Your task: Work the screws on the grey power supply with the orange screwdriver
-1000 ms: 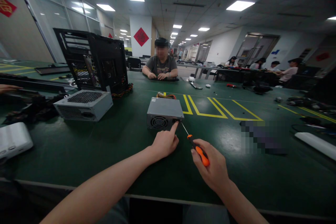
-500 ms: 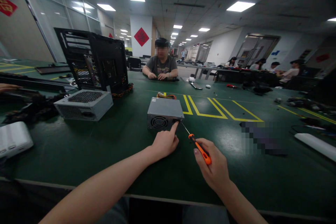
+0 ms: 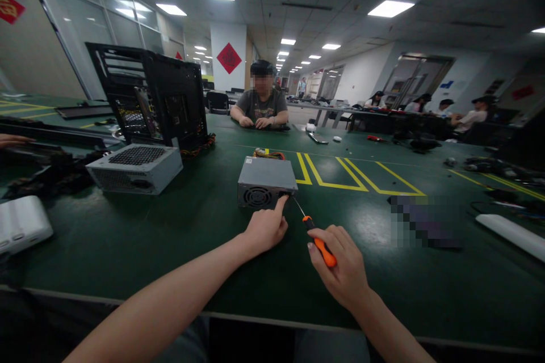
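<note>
A grey power supply box (image 3: pixel 266 180) with a round fan grille lies on the green table (image 3: pixel 179 238) in front of me. My left hand (image 3: pixel 264 229) is curled, its index finger stretched out and pressing the box's near right corner. My right hand (image 3: pixel 340 269) is closed round an orange-handled screwdriver (image 3: pixel 317 238). The thin shaft points up-left, its tip at the same corner beside my fingertip. Coloured wires (image 3: pixel 269 153) stick out behind the box.
A second, larger power supply (image 3: pixel 135 167) and an open black computer case (image 3: pixel 149 96) stand at the left. A white device (image 3: pixel 21 226) lies at the far left edge. A person (image 3: pixel 261 103) sits across the table. Yellow tape lines (image 3: pixel 340 173) mark the table.
Barely anything moves; both hands shift very slightly and the screwdriver tip stays at the box's corner.
</note>
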The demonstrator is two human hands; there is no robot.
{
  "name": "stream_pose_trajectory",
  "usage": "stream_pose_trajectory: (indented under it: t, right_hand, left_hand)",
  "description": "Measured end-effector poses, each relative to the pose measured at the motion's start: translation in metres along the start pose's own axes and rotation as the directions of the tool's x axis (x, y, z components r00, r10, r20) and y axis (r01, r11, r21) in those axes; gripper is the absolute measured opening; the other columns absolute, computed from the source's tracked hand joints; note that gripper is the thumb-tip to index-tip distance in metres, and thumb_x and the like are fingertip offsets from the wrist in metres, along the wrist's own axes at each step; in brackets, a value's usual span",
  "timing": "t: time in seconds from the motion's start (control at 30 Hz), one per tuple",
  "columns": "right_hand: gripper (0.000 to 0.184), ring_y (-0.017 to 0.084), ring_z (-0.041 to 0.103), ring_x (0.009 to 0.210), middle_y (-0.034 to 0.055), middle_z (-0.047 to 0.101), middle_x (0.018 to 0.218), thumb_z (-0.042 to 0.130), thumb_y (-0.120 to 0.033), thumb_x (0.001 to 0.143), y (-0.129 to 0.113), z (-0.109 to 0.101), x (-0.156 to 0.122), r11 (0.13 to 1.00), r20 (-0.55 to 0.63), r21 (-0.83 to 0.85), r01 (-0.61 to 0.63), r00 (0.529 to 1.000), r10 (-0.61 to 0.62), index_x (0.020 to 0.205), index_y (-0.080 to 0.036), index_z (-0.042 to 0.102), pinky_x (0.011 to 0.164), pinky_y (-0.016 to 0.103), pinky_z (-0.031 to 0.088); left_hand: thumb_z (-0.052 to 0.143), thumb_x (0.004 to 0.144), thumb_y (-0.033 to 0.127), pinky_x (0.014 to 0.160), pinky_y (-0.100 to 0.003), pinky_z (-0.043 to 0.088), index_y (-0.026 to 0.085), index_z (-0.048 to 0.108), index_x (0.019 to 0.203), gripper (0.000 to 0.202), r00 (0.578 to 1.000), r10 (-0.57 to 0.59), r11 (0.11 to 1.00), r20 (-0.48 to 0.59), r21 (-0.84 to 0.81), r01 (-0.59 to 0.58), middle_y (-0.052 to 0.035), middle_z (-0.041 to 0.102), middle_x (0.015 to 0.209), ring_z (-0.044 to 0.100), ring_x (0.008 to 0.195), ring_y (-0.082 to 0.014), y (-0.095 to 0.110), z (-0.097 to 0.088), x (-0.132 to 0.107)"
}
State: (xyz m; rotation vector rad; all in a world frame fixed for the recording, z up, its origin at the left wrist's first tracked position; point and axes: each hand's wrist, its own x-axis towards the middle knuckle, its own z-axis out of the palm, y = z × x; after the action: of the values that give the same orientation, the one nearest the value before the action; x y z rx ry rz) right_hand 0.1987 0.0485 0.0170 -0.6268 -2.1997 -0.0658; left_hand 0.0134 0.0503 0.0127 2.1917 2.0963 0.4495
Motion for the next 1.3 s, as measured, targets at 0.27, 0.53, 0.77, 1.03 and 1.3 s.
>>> stream_pose_trajectory:
  t: [0.27,0.53,0.77,1.03,1.3]
  right_hand:
    - [0.012,0.015,0.046,0.067,0.0026,0.054,0.074,0.047,-0.021,0.083,-0.001,0.000,0.001,0.999,-0.005,-0.036,0.000,1.000,0.000,0.092,-0.018,0.054,0.062,0.029,0.037]
    - [0.011,0.015,0.048,0.067,0.0025,0.056,0.074,0.048,-0.022,0.083,-0.001,0.000,0.000,0.999,-0.010,-0.051,0.012,1.000,-0.012,0.091,-0.018,0.054,0.063,0.029,0.037]
    - [0.011,0.014,0.047,0.065,0.0019,0.055,0.072,0.048,-0.021,0.082,-0.002,-0.001,0.002,0.998,-0.007,-0.054,0.027,1.000,-0.027,0.090,-0.017,0.054,0.061,0.029,0.037]
    - [0.016,0.015,0.046,0.066,0.0028,0.051,0.074,0.049,-0.018,0.079,-0.002,-0.001,0.003,0.998,-0.064,-0.061,0.023,0.998,-0.026,0.094,-0.017,0.055,0.059,0.028,0.038]
    - [0.018,0.014,0.056,0.068,0.0033,0.060,0.081,0.044,-0.025,0.085,0.002,0.001,0.000,0.995,-0.034,-0.046,-0.084,0.996,0.083,0.099,-0.018,0.053,0.061,0.027,0.044]
  left_hand:
    - [0.034,0.087,0.028,0.062,-0.031,0.046,0.015,0.010,0.139,0.058,1.000,0.013,0.998,0.001,0.066,-0.013,-0.0055,0.067,0.079,0.065,0.068,-0.0210,0.002,-0.003,-0.002]
    - [0.033,0.087,0.027,0.065,-0.031,0.046,0.013,0.010,0.140,0.059,0.999,0.032,0.993,-0.005,0.114,-0.031,-0.0066,0.067,0.081,0.065,0.070,-0.0211,0.003,-0.003,-0.002]
    - [0.033,0.088,0.028,0.065,-0.031,0.046,0.014,0.009,0.140,0.059,0.999,0.034,0.998,0.000,0.049,-0.034,-0.0056,0.068,0.079,0.065,0.070,-0.0205,0.001,-0.001,-0.001]
    - [0.035,0.086,0.026,0.064,-0.030,0.045,0.015,0.009,0.140,0.061,0.999,0.042,0.999,-0.016,-0.016,-0.042,-0.0044,0.068,0.077,0.064,0.069,-0.0203,-0.002,0.003,0.000]
    - [0.034,0.086,0.026,0.064,-0.032,0.046,0.015,0.008,0.141,0.062,0.998,0.043,0.999,-0.039,0.002,-0.043,-0.0059,0.068,0.079,0.064,0.070,-0.0223,-0.003,0.006,0.000]
